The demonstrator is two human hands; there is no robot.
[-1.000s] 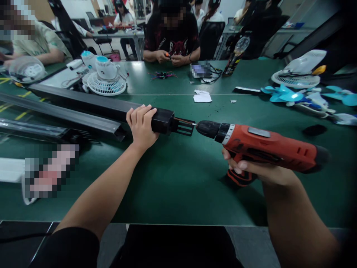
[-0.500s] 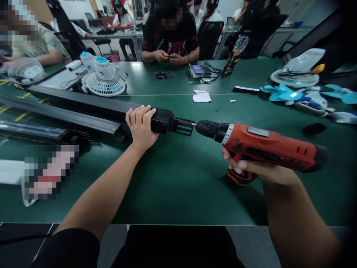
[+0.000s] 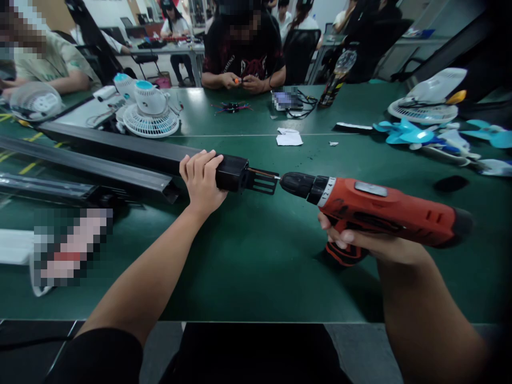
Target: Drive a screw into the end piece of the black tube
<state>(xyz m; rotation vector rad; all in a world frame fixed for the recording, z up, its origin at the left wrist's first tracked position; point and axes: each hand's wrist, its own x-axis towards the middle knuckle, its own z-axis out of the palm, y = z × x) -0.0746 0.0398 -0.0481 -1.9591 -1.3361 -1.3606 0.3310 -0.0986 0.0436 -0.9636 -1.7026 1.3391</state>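
My left hand [image 3: 203, 181] is wrapped over the end of a long black rectangular tube [image 3: 132, 145] that runs off to the left. From the tube's end sticks out a slotted black bracket [image 3: 262, 182]. A red and black cordless drill [image 3: 384, 205] is in my right hand [image 3: 352, 237], whose fingers close round its handle. The drill lies roughly level and points left. Its long thin bit runs from the chuck along the bracket toward the tube's end; where the tip sits I cannot tell.
Other black profiles [image 3: 88, 165] lie on the green table [image 3: 256, 272] at left. White fan parts [image 3: 150, 114] stand behind them; blue fan blades [image 3: 404, 132] lie at right. Paper scraps [image 3: 289, 137] and a bottle [image 3: 338, 80] are farther back. A person [image 3: 244, 48] sits across the table.
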